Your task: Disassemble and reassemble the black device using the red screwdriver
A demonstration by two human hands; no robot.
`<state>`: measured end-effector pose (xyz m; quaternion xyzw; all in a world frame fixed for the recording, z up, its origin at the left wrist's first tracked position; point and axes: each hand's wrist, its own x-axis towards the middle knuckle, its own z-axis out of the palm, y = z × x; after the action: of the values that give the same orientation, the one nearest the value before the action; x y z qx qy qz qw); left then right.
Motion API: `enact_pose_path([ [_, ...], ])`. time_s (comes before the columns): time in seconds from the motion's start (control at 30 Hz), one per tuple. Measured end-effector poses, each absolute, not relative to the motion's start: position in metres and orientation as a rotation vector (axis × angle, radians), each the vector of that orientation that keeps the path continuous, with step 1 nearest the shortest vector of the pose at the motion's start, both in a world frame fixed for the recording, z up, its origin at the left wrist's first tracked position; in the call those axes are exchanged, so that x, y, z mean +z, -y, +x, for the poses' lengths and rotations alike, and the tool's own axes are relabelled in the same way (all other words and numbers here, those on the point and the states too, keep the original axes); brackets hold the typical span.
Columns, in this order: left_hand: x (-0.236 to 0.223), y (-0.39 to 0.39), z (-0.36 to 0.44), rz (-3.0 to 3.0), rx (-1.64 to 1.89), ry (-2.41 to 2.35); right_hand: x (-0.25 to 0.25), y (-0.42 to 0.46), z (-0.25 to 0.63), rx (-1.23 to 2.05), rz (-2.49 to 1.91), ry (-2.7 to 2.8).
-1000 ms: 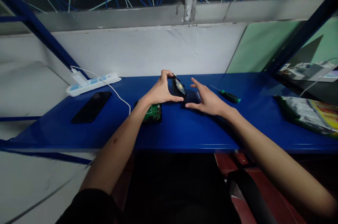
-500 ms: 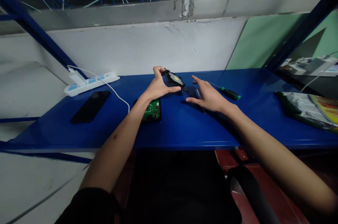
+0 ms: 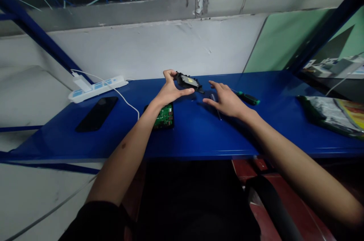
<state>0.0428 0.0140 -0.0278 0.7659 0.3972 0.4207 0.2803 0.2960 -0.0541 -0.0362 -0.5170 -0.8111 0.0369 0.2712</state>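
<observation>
My left hand [image 3: 170,90] grips a black plastic cover [image 3: 189,81] between thumb and fingers. The cover is held tilted above the table, its inner side with a grey panel and a yellow patch facing up. Below my left wrist, partly hidden by it, a green circuit board [image 3: 165,116] sits in a black case on the table. My right hand [image 3: 226,99] is open with fingers apart, to the right of the cover and not touching it. Beneath its thumb lies a small screwdriver [image 3: 218,115], partly covered. A green-and-black screwdriver [image 3: 248,98] lies just beyond the right hand.
The blue table [image 3: 193,138] runs across the view against a white wall. On the left lie a black phone [image 3: 97,114] and a white power strip [image 3: 99,88] with a plugged-in charger and cable [image 3: 125,100]. A shiny plastic packet [image 3: 332,114] lies at the right.
The cover in my left hand has tilted, so its inner side shows flatter. My right hand has shifted slightly right, still open. The view has moved a little.
</observation>
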Motion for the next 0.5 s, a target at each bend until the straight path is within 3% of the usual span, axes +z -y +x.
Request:
enact_pose_path([
  [0.5,-0.027,-0.019,0.044,1.921,1.18,-0.918,-0.025,0.062,0.288,0.176,-1.201,2.046],
])
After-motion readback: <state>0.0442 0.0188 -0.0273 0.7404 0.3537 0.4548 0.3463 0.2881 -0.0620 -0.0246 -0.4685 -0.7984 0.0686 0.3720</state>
